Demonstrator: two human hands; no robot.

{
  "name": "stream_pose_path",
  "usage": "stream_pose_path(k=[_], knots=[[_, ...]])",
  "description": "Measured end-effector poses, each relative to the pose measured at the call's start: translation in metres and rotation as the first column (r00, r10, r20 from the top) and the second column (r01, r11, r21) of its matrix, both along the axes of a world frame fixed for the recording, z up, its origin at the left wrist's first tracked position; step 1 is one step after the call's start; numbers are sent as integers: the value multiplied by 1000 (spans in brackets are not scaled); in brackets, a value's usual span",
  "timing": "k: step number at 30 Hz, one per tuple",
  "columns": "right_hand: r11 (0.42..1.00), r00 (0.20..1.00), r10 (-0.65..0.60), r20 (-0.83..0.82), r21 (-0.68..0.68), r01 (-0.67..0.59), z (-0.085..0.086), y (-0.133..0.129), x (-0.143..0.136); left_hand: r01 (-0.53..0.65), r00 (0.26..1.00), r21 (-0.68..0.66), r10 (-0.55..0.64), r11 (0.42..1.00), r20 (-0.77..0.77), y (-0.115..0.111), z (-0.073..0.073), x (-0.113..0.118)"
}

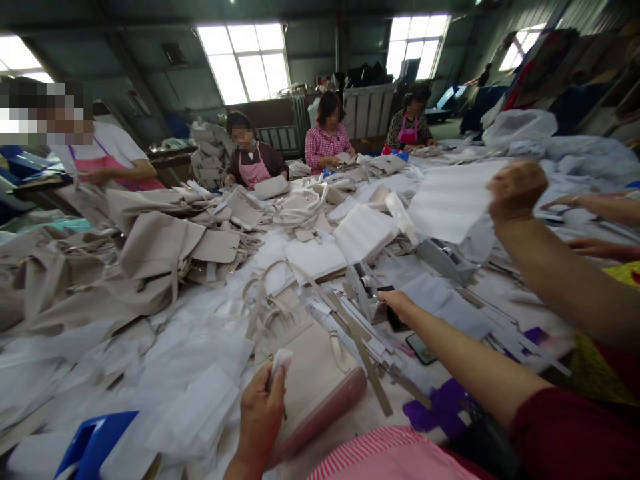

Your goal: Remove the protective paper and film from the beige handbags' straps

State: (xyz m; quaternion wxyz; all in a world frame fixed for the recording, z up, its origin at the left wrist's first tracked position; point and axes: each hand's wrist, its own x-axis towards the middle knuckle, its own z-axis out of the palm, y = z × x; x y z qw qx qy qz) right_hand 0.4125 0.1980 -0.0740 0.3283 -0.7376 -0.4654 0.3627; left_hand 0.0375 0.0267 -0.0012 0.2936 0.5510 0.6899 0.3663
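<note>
One hand, the left, pinches a small white piece before the beige handbag; beyond the bag, the right hand curls its fingers at the tape dispenser, any hold unclear. The piece looks light, best pinched mid-length; the dispenser stiff, best held by its sides.

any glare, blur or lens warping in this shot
Head view: windows blown out white against a dark wall; head view: a co-worker's raised hand smeared, likely by motion, while the left hand looks clearer; head view: the windows lean apart toward the top, suggesting wide-angle stretch.
</note>
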Motion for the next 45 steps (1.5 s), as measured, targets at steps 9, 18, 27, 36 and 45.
stream_pose_path(k=[9, 18, 27, 36, 45], knots=[[995, 990, -96, -106, -1, 96, -6, -40, -8, -44, 999, -12, 44, 999, -5, 0, 9, 3], [978, 981, -102, -164, -196, 69, -22, -80, -19, -51, 996, 33, 53, 998, -77, 0, -5, -3], [771, 659, 594, -461, 92, -630, 68, -100, -152, 88, 937, 255, 7, 963, -350, -5, -19, 5], [800, 792, 525, -311, -138, -584, 79, -109, -228, 199, 740, 242, 16, 950, -672, -8, -17, 17], [818, 832, 482, -276, -197, -540, 70, -105, -225, 266, 642, 318, 79, 910, -763, -11, -22, 12]])
